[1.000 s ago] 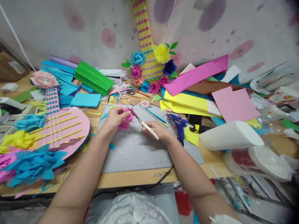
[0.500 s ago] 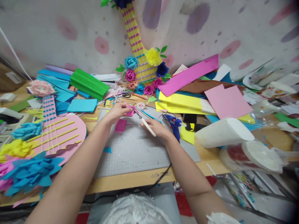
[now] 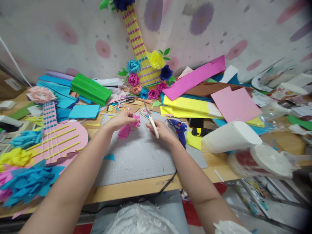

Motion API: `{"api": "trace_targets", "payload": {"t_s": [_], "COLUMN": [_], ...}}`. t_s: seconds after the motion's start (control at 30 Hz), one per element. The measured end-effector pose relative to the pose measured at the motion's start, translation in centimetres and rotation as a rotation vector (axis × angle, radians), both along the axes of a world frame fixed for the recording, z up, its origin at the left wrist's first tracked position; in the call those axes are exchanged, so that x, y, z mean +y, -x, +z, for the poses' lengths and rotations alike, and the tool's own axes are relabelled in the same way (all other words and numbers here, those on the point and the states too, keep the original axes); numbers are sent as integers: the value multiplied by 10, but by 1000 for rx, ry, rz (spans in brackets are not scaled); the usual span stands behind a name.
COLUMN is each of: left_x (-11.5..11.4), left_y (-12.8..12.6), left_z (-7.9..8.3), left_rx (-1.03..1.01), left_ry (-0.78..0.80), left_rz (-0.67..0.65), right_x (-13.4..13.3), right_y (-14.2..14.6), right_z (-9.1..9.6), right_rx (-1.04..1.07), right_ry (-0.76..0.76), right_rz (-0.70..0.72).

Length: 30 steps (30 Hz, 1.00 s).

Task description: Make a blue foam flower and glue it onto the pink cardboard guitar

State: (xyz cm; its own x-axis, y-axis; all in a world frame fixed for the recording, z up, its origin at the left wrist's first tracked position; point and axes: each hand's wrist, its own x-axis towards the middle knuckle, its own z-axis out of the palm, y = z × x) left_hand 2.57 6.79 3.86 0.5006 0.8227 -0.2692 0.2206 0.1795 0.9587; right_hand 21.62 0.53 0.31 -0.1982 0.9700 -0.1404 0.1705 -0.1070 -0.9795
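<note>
My left hand [image 3: 122, 119] pinches a small magenta paper piece [image 3: 135, 121] above the grey cutting mat [image 3: 138, 156]. Another magenta scrap [image 3: 123, 132] lies on the mat just below that hand. My right hand [image 3: 161, 131] grips white-handled scissors [image 3: 152, 122], whose blades point up and away, a little right of the held paper. The two hands are close together near the mat's far edge.
A blue glue gun [image 3: 179, 127] lies right of my right hand. A pink paper guitar [image 3: 57, 136] and blue and yellow paper flowers fill the left. Coloured paper sheets, a yellow guitar with flowers [image 3: 146, 70] and white rolls [image 3: 231, 138] crowd the back and right.
The scissors have swung from slanting left to nearly upright, away from the paper. A magenta scrap dropped onto the mat. My left hand drew the small piece slightly nearer.
</note>
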Motion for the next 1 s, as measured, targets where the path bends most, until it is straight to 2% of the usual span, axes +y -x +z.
{"api": "trace_targets", "payload": {"t_s": [0.1,0.23,0.37,0.5,0.57,0.63,0.7,0.83,1.0], "left_x": [-8,-14,-14,-14,-19,-27,-39,-61,-67], "left_y": [-5,-14,-17,-15,-16,-19,-27,-47,-62], "left_z": [6,9,7,4,2,-3,-10,-26,-33], "left_rx": [35,110,160,133,42,-93,-246,-519,-565], "left_ry": [-3,-51,-54,-47,-8,72,163,253,230], "left_rz": [-171,-293,-315,-279,-179,4,176,406,636], "right_x": [-1,-3,-3,-2,-2,-1,0,-2,-4], "right_y": [6,12,13,16,19,23,27,31,35], "right_z": [3,8,8,5,2,-2,-5,-9,-9], "right_rx": [112,130,110,118,153,232,333,429,397], "right_ry": [-10,-22,-39,-51,-54,-68,-91,-93,-92], "right_rz": [-94,-97,-102,-135,-199,-294,-393,-507,-539]}}
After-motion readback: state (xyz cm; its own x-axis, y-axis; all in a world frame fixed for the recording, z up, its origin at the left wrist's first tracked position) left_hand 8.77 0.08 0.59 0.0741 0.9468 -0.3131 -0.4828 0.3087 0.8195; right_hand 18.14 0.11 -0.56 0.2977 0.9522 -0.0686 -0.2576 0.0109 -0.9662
